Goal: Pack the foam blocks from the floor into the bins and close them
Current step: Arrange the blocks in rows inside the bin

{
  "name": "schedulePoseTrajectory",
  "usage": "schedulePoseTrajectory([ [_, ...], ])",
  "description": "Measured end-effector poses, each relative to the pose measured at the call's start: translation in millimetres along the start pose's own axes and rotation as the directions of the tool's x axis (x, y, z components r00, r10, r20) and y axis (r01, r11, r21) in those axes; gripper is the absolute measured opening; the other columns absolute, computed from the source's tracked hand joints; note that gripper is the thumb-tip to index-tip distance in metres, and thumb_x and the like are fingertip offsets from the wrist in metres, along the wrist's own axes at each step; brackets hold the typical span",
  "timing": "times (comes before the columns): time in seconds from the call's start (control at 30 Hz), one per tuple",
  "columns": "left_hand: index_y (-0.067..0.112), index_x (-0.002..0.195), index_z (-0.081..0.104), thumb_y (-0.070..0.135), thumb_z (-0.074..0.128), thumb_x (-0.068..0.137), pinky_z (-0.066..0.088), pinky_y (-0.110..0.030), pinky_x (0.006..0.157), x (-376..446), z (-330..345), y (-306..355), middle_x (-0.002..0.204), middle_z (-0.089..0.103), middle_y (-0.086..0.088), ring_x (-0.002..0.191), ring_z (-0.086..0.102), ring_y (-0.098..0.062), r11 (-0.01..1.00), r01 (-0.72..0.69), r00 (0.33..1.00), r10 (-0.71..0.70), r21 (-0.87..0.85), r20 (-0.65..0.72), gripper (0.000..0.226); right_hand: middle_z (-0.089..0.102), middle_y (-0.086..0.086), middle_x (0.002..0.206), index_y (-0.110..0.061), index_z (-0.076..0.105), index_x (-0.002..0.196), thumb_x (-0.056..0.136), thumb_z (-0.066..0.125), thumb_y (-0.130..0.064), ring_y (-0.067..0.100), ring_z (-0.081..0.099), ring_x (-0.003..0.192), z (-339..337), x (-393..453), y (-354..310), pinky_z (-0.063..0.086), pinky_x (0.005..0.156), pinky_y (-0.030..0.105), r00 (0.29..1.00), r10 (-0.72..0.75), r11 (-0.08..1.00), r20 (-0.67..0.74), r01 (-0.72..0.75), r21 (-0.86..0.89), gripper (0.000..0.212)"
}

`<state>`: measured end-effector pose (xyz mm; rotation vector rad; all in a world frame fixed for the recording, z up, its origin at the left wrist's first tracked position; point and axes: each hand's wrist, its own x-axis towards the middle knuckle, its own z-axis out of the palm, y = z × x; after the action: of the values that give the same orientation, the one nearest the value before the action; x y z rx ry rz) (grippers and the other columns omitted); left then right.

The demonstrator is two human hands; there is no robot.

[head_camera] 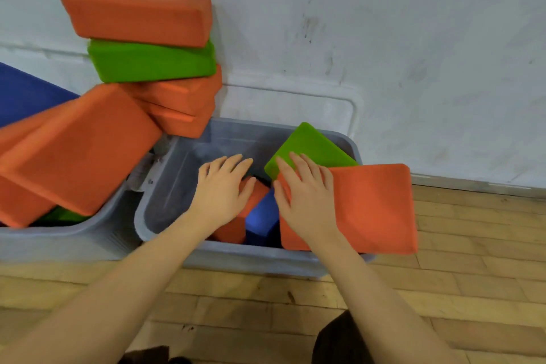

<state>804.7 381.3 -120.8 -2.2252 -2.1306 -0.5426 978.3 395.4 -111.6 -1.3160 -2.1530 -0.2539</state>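
Packing is partly done: the right bin [165, 186] by the wall is filling. Left hand [223, 192], fingers flat, is pressing an orange block [251, 195] down; right hand [307, 201], fingers spread, is seating another orange block [375, 210]. Left bin [88, 233] is overflowing; no lids are in view.

Matt foam blocks [375, 207] (grainy), translucent plastic bin [174, 186], wood floor [472, 260]

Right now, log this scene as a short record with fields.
left hand: flat on an orange block inside the right bin
right hand: flat on the big orange block leaning over the bin's right rim
also in bin: green block, blue block
left bin: overfilled, blocks stacked against the wall
lids: none visible
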Motion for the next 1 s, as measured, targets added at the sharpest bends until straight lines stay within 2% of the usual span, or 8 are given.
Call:
schedulePoseTrajectory([
  [0.23, 0.021, 0.138, 0.045, 0.037, 0.038, 0.096, 0.028, -0.042, 0.103, 13, 11, -96, 0.144, 0.043, -0.001, 0.132, 0.037, -0.025, 0.997, 0.051, 0.994, -0.045, -0.058, 0.101, 0.046, 0.061, 0.011, 0.125, -0.016, 0.062, 0.122, 0.088, 0.044, -0.029, 0.029, 0.056, 0.116, 78, 38, -71, 0.045, 0.092, 0.039, 0.994, -0.071, 0.99, 0.078, 0.06, 0.129, 0.04],
  [0.37, 0.021, 0.141, 0.039, 0.028, 0.038, 0.099, 0.03, -0.041, 0.103, 18, 44, -124, 0.147, 0.039, 0.0, 0.131, 0.036, -0.026, 0.978, 0.168, 0.972, -0.144, -0.124, 0.183, 0.043, 0.06, 0.011, 0.126, -0.017, 0.059, 0.126, 0.088, 0.039, -0.032, 0.031, 0.058, 0.113, 133, 37, -83, 0.049, 0.088, 0.041, 0.96, -0.002, 0.99, 0.28, -0.039, 0.138, 0.046],
  [0.47, 0.019, 0.142, 0.037, 0.026, 0.036, 0.099, 0.032, -0.04, 0.102, 27, 74, -137, 0.146, 0.039, -0.003, 0.129, 0.037, -0.029, 0.959, 0.245, 0.939, -0.198, -0.142, 0.282, 0.043, 0.043, 0.011, 0.144, -0.022, 0.041, 0.142, 0.092, 0.038, -0.033, 0.034, 0.044, 0.128, 167, 37, -74, 0.042, 0.097, 0.043, 0.881, 0.096, 0.985, 0.463, -0.152, 0.084, 0.051],
  [0.57, 0.019, 0.144, 0.031, 0.031, 0.035, 0.099, 0.03, -0.043, 0.105, 41, 107, -142, 0.149, 0.032, -0.005, 0.132, 0.032, -0.03, 0.934, 0.332, 0.874, -0.252, -0.131, 0.415, 0.047, 0.018, 0.006, 0.157, -0.03, 0.014, 0.15, 0.098, 0.037, -0.033, 0.03, 0.023, 0.14, 200, 39, -59, 0.028, 0.108, 0.039, 0.793, 0.134, 0.988, 0.594, -0.149, -0.023, 0.057],
  [0.7, 0.023, 0.149, 0.016, 0.039, 0.033, 0.099, 0.019, -0.046, 0.111, 53, 150, -144, 0.157, 0.012, -0.006, 0.14, 0.016, -0.031, 0.901, 0.427, 0.767, -0.317, -0.074, 0.558, 0.055, 0.011, 0.005, 0.158, -0.034, 0.009, 0.15, 0.099, 0.034, -0.037, 0.032, 0.019, 0.141, 243, 54, -42, 0.023, 0.111, 0.04, 0.71, 0.276, 0.955, 0.647, -0.279, -0.101, 0.057],
  [0.8, 0.025, 0.15, 0.007, 0.044, 0.03, 0.099, 0.014, -0.046, 0.113, 60, 178, -150, 0.158, 0.0, -0.005, 0.143, 0.009, -0.032, 0.912, 0.409, 0.735, -0.321, -0.013, 0.597, 0.06, 0.007, 0.004, 0.159, -0.031, 0.008, 0.15, 0.099, 0.032, -0.041, 0.032, 0.015, 0.143, 276, 58, -24, 0.022, 0.112, 0.042, 0.635, 0.385, 0.915, 0.67, -0.358, -0.187, 0.057],
  [0.93, 0.024, 0.151, -0.002, 0.045, 0.028, 0.099, 0.009, -0.047, 0.113, 67, 212, -153, 0.159, -0.002, -0.004, 0.143, 0.006, -0.03, 0.964, 0.264, 0.701, -0.209, 0.024, 0.682, 0.063, -0.006, 0.005, 0.159, -0.031, 0.001, 0.15, 0.1, 0.025, -0.045, 0.032, 0.002, 0.145, 307, 61, -15, 0.012, 0.115, 0.045, 0.44, 0.501, 0.832, 0.746, -0.483, -0.274, 0.058],
  [1.0, 0.025, 0.15, -0.001, 0.042, 0.03, 0.099, 0.01, -0.048, 0.113, 61, 226, -155, 0.158, 0.011, -0.003, 0.141, 0.015, -0.03, 0.975, 0.223, 0.684, -0.167, 0.015, 0.71, 0.062, -0.006, 0.004, 0.159, -0.032, 0.0, 0.15, 0.1, 0.024, -0.045, 0.03, 0.002, 0.145, 312, 58, -15, 0.011, 0.115, 0.044, 0.459, 0.488, 0.847, 0.742, -0.455, -0.275, 0.057],
])
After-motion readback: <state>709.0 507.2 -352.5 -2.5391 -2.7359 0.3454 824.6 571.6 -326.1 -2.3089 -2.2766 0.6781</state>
